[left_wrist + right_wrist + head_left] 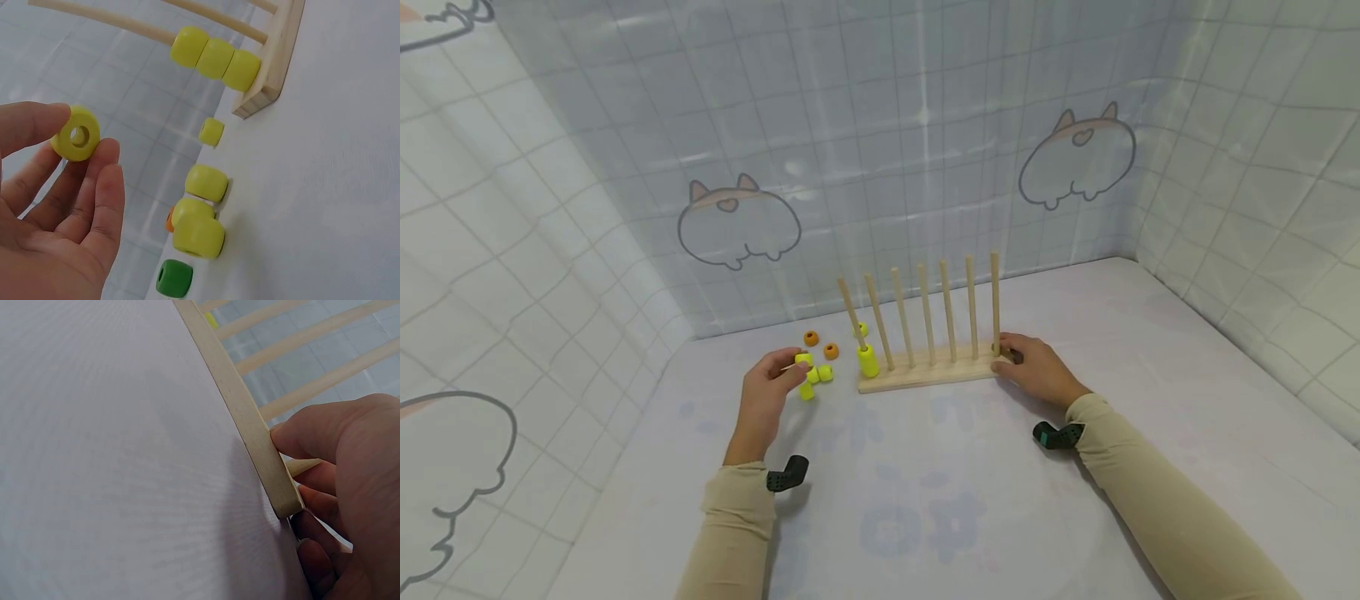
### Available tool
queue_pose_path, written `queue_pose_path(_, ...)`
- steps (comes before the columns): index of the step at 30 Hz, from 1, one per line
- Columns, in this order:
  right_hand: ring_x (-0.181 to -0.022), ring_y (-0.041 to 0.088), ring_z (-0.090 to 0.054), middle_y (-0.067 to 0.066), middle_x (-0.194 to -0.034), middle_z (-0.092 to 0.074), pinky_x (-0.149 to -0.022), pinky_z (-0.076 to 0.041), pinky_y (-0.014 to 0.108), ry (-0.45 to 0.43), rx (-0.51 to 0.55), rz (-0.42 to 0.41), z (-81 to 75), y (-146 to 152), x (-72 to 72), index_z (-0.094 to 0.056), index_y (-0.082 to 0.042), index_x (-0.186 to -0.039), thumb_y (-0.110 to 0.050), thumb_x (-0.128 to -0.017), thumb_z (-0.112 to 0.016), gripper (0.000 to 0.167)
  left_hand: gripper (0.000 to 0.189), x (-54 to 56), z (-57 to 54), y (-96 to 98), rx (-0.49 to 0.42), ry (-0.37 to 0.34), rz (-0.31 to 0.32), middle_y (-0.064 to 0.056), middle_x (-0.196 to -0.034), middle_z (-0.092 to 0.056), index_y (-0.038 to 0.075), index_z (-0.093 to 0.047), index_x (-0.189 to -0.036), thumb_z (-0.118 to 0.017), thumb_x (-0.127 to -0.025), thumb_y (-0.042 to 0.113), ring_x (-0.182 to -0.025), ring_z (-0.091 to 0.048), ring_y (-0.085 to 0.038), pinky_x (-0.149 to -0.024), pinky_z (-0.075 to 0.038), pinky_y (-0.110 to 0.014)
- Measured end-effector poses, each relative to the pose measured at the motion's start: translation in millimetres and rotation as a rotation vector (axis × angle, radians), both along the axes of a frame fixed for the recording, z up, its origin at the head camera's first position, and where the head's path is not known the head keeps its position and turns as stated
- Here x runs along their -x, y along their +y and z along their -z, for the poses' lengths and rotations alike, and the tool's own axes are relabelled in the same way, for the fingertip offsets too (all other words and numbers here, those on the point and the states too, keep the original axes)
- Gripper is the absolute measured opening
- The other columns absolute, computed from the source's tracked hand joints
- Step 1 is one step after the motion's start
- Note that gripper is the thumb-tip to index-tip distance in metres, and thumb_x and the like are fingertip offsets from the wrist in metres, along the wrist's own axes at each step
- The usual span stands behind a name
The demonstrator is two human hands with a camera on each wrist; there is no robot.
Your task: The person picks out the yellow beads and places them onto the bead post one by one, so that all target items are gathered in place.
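Between thumb and fingers, my left hand (767,385) pinches a yellow bead (76,134), its hole showing in the left wrist view. That hand is to the left of a wooden rack (925,377) with a row of several upright pegs. Three yellow beads (215,58) are stacked on the leftmost peg (103,20); the other pegs carry none. At the rack's right end, my right hand (1037,367) grips the base (250,434), thumb on the near edge and fingers round the far side and end.
Loose yellow beads (825,373) lie on the white tabletop (880,467) left of the rack, with orange beads (831,352) behind them. A green bead (174,279) shows in the left wrist view. Grid-patterned sheeting (880,125) stands behind and at both sides.
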State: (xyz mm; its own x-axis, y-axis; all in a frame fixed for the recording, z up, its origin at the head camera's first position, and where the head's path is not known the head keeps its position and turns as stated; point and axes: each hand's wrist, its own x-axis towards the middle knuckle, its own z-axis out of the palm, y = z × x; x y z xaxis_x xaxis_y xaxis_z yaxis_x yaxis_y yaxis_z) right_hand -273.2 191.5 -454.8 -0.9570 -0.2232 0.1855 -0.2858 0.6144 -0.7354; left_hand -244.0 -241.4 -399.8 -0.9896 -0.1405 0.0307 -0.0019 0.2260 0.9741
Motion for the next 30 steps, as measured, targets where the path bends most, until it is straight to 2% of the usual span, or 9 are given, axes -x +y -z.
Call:
queue_pose_path(5, -0.139, 0.041, -0.04, 0.02, -0.152, -0.043, -0.113, -0.033, 0.054, -0.004, -0.002, 0.004, -0.1, -0.1, 0.2, -0.057, 0.007, -0.135, -0.02, -0.096, -0.066, 0.048, 0.039, -0.1, -3.5, 4.4, 0.019, 0.005, -0.006, -0.005, -0.134, -0.058, 0.011, -0.061, -0.131, -0.071, -0.095, 0.022, -0.12, -0.054, -0.021, -0.106, -0.044, -0.038)
queue_pose_path(13, -0.139, 0.041, -0.04, 0.02, -0.152, -0.043, -0.113, -0.034, 0.054, -0.005, -0.002, 0.005, 1.0, 0.4, 1.4, -0.057, 0.007, -0.135, -0.019, -0.096, -0.067, 0.048, 0.046, -0.3, -9.7, 11.2, 0.021, 0.009, -0.002, -0.005, -0.137, -0.057, 0.008, -0.058, -0.136, -0.072, -0.095, 0.023, -0.121, -0.054, -0.022, -0.108, -0.043, -0.039)
queue_pose_path(18, -0.139, 0.04, -0.04, 0.02, -0.152, -0.044, -0.113, -0.034, 0.054, -0.005, 0.003, 0.004, 1.0, 0.0, 1.3, -0.057, 0.007, -0.136, -0.019, -0.096, -0.067, 0.049, 0.043, 1.1, -12.8, 14.7, 0.016, 0.017, 0.009, -0.005, -0.135, -0.058, 0.009, -0.06, -0.134, -0.072, -0.094, 0.02, -0.12, -0.055, -0.022, -0.106, -0.043, -0.039)
queue_pose_path(26, -0.137, 0.04, -0.042, 0.02, -0.15, -0.046, -0.112, -0.036, 0.054, 0.002, 0.005, 0.004, 0.5, -0.2, 0.7, -0.057, 0.007, -0.136, -0.019, -0.095, -0.068, 0.05, 0.043, 3.9, -19.3, 19.6, 0.064, 0.042, 0.078, -0.004, -0.135, -0.06, 0.007, -0.058, -0.135, -0.071, -0.096, 0.017, -0.123, -0.055, -0.022, -0.107, -0.045, -0.042)
queue_pose_path(30, -0.137, 0.039, -0.043, 0.019, -0.15, -0.046, -0.112, -0.035, 0.053, 0.006, -0.002, 0.006, 0.7, 0.3, 1.0, -0.057, 0.007, -0.136, -0.019, -0.096, -0.067, 0.049, 0.04, 5.9, -24.2, 22.5, 0.111, 0.055, 0.095, -0.001, -0.133, -0.061, 0.011, -0.061, -0.133, -0.072, -0.095, 0.019, -0.123, -0.057, -0.02, -0.106, -0.045, -0.04)
